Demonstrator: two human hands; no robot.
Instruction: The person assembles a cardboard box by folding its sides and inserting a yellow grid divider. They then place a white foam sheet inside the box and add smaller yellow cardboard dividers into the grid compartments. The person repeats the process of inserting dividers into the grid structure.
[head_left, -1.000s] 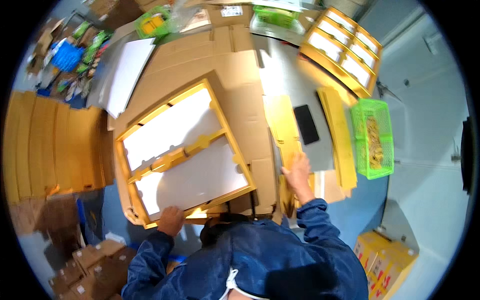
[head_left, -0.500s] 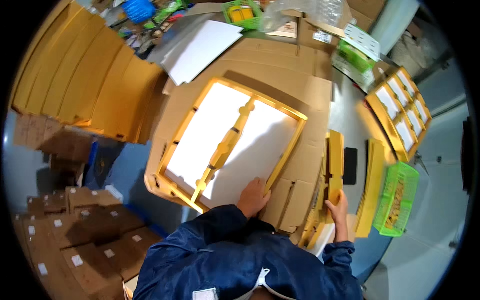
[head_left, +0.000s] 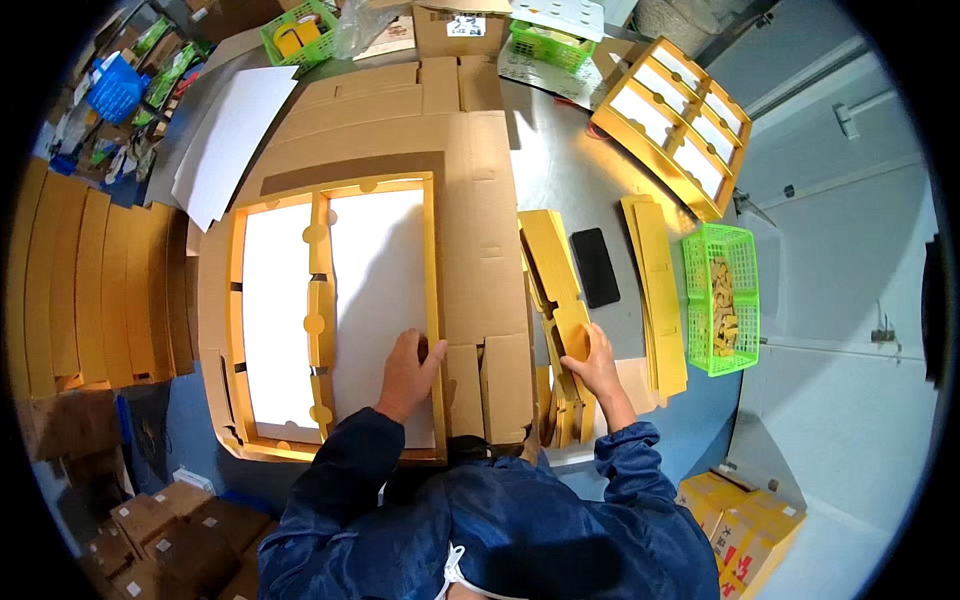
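A shallow yellow cardboard tray (head_left: 432, 250) with white panels inside lies on the brown cardboard. A notched yellow divider (head_left: 320, 290) runs lengthwise through it. My left hand (head_left: 408, 378) rests at the tray's near right part, its fingers over the white panel and its thumb across the right wall. To the right, my right hand (head_left: 597, 372) grips a yellow cardboard strip (head_left: 572, 325), thumb on the left and fingers on the far side. It belongs to a loose pile of notched strips; the lower ones are partly hidden.
A black phone (head_left: 596, 268) and more yellow strips (head_left: 656, 290) lie right of the pile. Beyond are a green basket (head_left: 690, 290) of small yellow pieces and a divided tray (head_left: 640, 125). White sheets (head_left: 235, 140) lie far left, above stacked yellow cardboard (head_left: 100, 290).
The whole view has turned, so the tray now stands nearly straight and the right side shows more. My left hand remains at the tray's wall, my right hand on the yellow strips.
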